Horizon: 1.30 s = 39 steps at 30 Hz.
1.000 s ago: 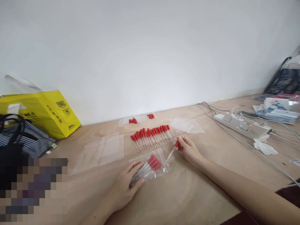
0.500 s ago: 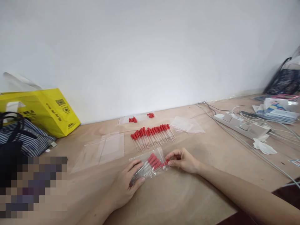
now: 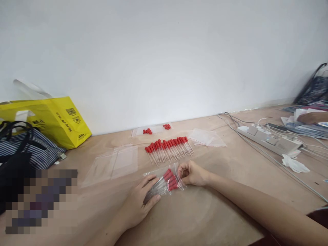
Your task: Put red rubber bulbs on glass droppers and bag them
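A clear zip bag point(image 3: 166, 192) lies on the table before me, holding several droppers point(image 3: 171, 178) with red rubber bulbs and clear tubes. My left hand point(image 3: 142, 200) grips the bag's left end, thumb below and fingers above, covering the tube tips. At the bag's mouth on the right, my right hand point(image 3: 192, 173) is closed, its curled fingers and thumb pinching at the bag's edge. Just behind the bag, a row of droppers point(image 3: 169, 149) lies side by side, red bulbs pointing away from me.
Flat zip bags lie left point(image 3: 124, 160) and right point(image 3: 207, 136) of the row. Loose red bulbs point(image 3: 147, 131) rest near the wall. A power strip point(image 3: 269, 141) with cables stands right. Another person's hand point(image 3: 314, 118) touches papers far right. A yellow bag point(image 3: 69, 119) stands left.
The red bulb between my right fingers has gone into the bag beside the others. My right hand has shifted slightly up and left. Another person's hand has appeared at the far right.
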{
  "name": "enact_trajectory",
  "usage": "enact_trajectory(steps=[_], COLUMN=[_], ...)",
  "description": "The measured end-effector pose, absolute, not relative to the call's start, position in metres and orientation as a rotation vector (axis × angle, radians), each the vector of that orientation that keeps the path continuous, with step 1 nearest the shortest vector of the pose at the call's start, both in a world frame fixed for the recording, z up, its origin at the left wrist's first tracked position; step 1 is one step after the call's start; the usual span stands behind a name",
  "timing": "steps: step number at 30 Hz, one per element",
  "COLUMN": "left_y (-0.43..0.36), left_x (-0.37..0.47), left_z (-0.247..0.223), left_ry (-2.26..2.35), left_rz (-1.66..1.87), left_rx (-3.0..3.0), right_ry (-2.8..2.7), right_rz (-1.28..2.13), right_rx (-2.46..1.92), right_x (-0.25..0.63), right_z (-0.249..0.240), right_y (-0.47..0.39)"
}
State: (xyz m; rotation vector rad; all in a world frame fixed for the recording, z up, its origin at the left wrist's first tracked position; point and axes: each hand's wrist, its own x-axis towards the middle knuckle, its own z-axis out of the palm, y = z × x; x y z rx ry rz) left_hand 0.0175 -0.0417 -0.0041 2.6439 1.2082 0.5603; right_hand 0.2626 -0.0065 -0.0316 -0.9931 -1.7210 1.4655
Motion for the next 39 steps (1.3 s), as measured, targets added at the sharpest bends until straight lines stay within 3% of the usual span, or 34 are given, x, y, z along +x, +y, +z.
enact_trajectory(steps=[10, 17, 24, 30, 39], left_y=[-0.041, -0.032, -0.023, -0.052, -0.041], left_x=[0.014, 0.001, -0.004, -0.001, -0.014], left_z=[-0.005, -0.004, -0.004, -0.002, -0.006], left_ry=[1.207, 1.103, 1.47, 0.987, 0.94], left_rz=[0.475, 0.35, 0.816, 0.798, 0.784], left_rx=[2.636, 2.733, 2.697, 2.831, 3.224], right_ry=[-1.966, -2.217, -2.409, -2.399, -2.388], right_rz=[1.187, 0.582, -0.007, -0.375, -0.759], right_rx=[-1.019, -0.885, -0.666, -0.565, -0.311], right_x=[0.274, 0.29, 0.261, 0.243, 0.235], right_z=[-0.026, -0.021, -0.033, -0.031, -0.024], right_y=[-0.013, -0.012, -0.014, -0.01, -0.004])
